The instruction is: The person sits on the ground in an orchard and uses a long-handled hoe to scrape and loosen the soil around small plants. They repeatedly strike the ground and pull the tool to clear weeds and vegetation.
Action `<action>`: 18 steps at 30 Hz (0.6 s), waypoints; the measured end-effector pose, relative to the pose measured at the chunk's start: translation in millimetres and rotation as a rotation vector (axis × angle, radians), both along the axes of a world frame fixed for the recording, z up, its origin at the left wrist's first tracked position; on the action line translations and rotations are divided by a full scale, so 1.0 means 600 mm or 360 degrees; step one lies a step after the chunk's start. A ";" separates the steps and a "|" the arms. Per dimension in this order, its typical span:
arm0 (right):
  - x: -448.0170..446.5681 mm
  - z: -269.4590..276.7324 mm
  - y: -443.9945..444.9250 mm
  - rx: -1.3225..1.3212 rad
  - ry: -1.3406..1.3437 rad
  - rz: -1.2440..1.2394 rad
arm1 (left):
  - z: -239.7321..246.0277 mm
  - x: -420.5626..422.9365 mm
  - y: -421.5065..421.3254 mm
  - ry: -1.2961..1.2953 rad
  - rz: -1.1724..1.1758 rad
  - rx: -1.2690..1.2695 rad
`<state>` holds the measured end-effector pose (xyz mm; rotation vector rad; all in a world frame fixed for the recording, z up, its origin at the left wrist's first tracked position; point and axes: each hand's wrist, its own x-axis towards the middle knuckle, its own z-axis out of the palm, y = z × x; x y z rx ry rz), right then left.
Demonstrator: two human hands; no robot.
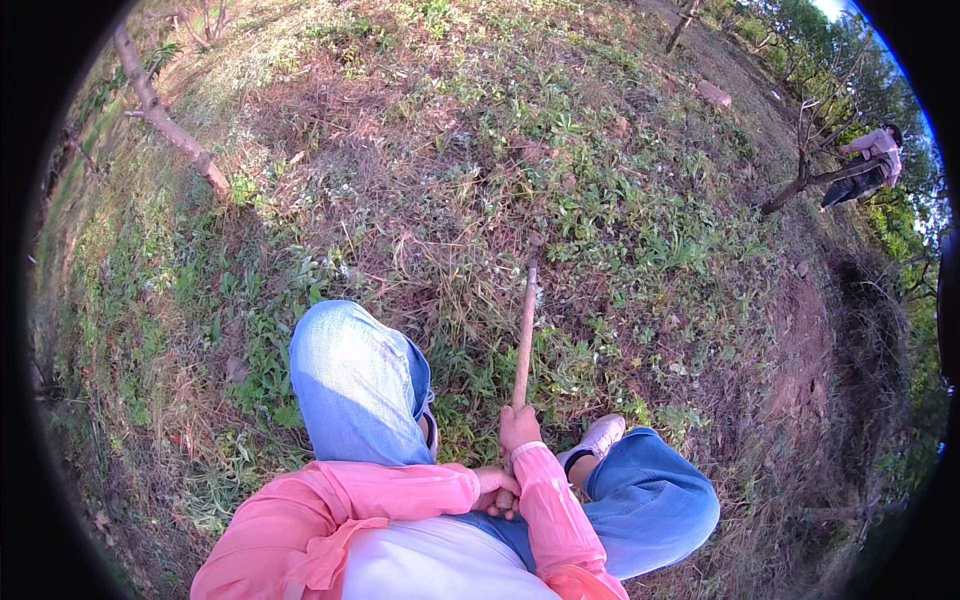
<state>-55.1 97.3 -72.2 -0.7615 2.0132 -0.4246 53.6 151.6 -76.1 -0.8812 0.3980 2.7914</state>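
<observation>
A long wooden tool handle [526, 330] points away from my body over the weedy ground. My right hand [519, 427] is closed around its shaft, further up than the other hand. Near the butt end, my left hand [498, 489] grips the handle, its forearm lying across my lap. A metal socket or collar [532, 271] shows at the far end; the tool's head is hardly visible among dry stalks and leaves, so its kind cannot be told. The handle passes between my bent knees, both in blue jeans.
A bare tree trunk [169, 127] leans at the upper left. On the right are a low branching tree [787, 193], another person [874, 161] beside it, and a dark brushy ditch or bank edge [862, 322]. A pinkish rock [713, 94] lies upslope.
</observation>
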 end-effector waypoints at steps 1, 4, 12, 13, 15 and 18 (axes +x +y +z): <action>-0.001 0.007 0.000 0.0083 0.0004 -0.0036 | 0.004 -0.001 0.001 0.0065 -0.0065 -0.0133; -0.014 0.028 0.029 0.0078 -0.0160 -0.0023 | 0.009 -0.005 0.008 0.0295 -0.0238 -0.0279; -0.010 0.085 0.092 0.0029 -0.0341 -0.0078 | 0.018 -0.018 0.021 0.0308 -0.0715 -0.0634; -0.009 0.096 0.100 0.0027 -0.0429 -0.0151 | 0.024 -0.018 0.025 0.0479 -0.0579 -0.0657; -0.009 0.116 0.111 0.0027 -0.0629 -0.0288 | 0.035 -0.018 0.028 0.0733 -0.0391 -0.0758; -0.005 0.135 0.121 -0.0066 -0.0647 -0.0316 | 0.051 -0.014 0.026 0.0766 -0.0699 -0.0769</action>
